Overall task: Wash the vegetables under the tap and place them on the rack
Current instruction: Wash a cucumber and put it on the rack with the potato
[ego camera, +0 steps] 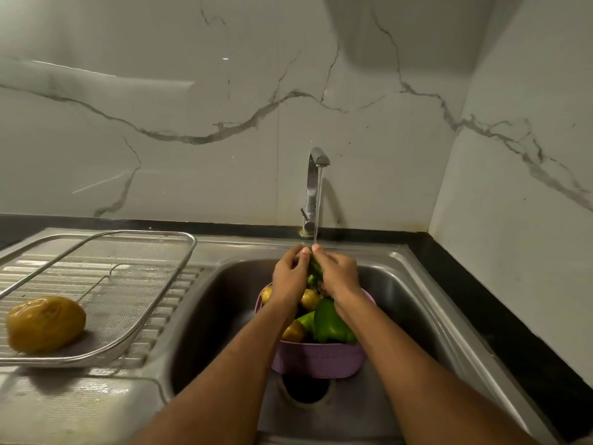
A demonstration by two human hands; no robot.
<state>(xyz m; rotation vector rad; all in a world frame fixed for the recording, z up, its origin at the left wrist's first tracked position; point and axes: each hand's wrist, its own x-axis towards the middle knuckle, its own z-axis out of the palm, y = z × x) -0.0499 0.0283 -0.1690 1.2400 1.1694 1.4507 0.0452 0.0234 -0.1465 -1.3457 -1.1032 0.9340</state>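
Water runs from the steel tap (316, 184) onto a small green vegetable (313, 275) that I hold over the sink. My left hand (290, 277) and my right hand (338, 273) both grip it, fingertips meeting under the stream; most of it is hidden between them. Below my hands a purple basket (317, 359) stands in the sink, holding a green pepper (330, 324) and several potatoes (309, 298). On the draining board to the left lies a wire mesh rack (134, 268) with one wet potato (45, 324) on it.
The steel sink (401, 303) has a dark drain hole (306, 388) just in front of the basket. A black counter edge (500, 319) runs along the right. Marble walls close in behind and on the right.
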